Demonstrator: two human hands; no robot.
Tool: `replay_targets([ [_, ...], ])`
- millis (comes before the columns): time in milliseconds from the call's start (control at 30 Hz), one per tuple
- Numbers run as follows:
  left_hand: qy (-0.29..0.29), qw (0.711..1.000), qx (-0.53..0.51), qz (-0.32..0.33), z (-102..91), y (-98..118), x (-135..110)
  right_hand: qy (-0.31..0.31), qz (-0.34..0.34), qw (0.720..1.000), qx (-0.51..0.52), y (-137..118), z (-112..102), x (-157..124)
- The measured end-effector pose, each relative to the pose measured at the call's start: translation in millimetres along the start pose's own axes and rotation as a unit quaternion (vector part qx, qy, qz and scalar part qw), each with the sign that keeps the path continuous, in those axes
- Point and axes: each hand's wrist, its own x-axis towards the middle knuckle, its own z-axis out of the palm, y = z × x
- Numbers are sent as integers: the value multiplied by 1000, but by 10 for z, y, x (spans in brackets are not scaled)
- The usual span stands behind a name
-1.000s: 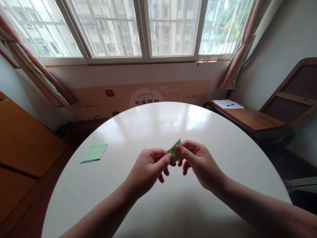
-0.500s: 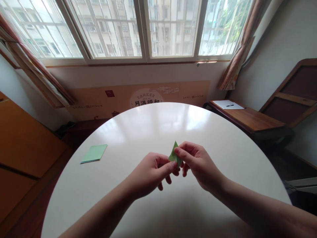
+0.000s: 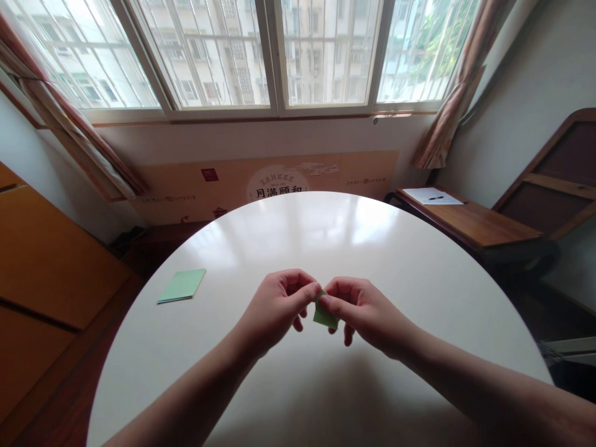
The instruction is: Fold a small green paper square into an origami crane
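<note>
Over the middle of the round white table (image 3: 419, 267) I hold a small folded piece of green paper (image 3: 324, 316). My left hand (image 3: 274, 307) pinches its upper edge with thumb and forefinger. My right hand (image 3: 361, 310) pinches the same piece from the right, fingertips touching those of the left. Most of the paper is hidden behind my fingers; only a lower corner shows below them. The paper hangs just above the tabletop.
A small stack of light green paper sheets (image 3: 182, 285) lies on the table's left side. A wooden side table (image 3: 479, 225) with a white sheet and pen (image 3: 431, 196) stands at the right. A printed cardboard panel (image 3: 274, 181) leans under the window.
The green paper's tip pointed up above my fingers before; now it is turned down and shows below them. Both hands have drawn together and slightly lower.
</note>
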Motion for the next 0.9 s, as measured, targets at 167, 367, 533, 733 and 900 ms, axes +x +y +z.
replay_targets([
  [167,68,998,-8,19,-18,26,8,-3,28,998,57,0,4,17],
  [367,61,998,1,7,-29,62,-22,116,-47,990,67,-31,-34,32],
  [533,-55,991,123,-17,-86,103,-85,122,-85,987,58,-44,-73,37],
  [733,-55,994,98,-1,-149,150,-82,77,-55,994,48,-57,-67,6],
  [900,-32,998,61,-10,-109,153,-74,54,-41,996,53,-85,-35,-29],
])
